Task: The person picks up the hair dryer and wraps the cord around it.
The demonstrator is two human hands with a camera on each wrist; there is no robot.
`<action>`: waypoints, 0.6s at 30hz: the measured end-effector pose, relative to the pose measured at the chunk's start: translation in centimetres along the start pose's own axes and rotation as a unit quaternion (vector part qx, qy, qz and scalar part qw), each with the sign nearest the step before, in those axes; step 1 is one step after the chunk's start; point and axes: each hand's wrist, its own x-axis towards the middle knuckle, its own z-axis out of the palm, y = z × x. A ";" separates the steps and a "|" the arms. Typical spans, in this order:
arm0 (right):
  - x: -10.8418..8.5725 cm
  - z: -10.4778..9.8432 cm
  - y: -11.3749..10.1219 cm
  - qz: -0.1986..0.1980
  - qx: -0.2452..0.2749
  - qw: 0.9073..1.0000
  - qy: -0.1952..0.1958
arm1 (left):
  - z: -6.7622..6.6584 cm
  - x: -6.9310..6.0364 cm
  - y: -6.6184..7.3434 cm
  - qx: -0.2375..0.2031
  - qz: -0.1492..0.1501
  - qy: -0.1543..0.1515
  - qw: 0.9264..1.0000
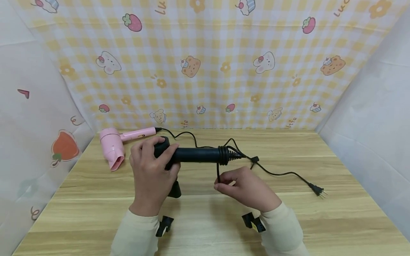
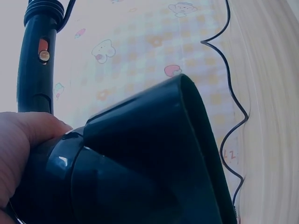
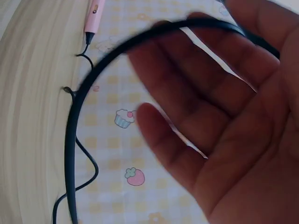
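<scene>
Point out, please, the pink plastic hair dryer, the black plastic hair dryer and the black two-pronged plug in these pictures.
Pink plastic hair dryer (image 1: 112, 145), head view: on its rounded barrel.
Black plastic hair dryer (image 1: 199, 155), head view: on its straight handle.
Black two-pronged plug (image 1: 316, 189), head view: on its body.

Tabletop (image 1: 355, 217) free right of plug (image 1: 316, 189); black dryer (image 1: 198, 155), pink dryer (image 1: 110, 144) block left.
</scene>
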 end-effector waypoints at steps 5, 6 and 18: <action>-0.1 0.1 -0.1 -0.024 -0.009 0.999 -0.039 | -0.2 0.1 -0.2 0.006 -0.003 0.007 1.000; -0.2 0.1 -0.2 -0.028 -0.007 0.999 -0.042 | -0.2 0.1 -0.2 0.007 -0.003 0.008 1.000; -1.6 -1.2 -1.9 -0.063 -0.010 0.998 -0.029 | 0.4 -0.4 -0.9 0.017 -0.016 -0.015 1.000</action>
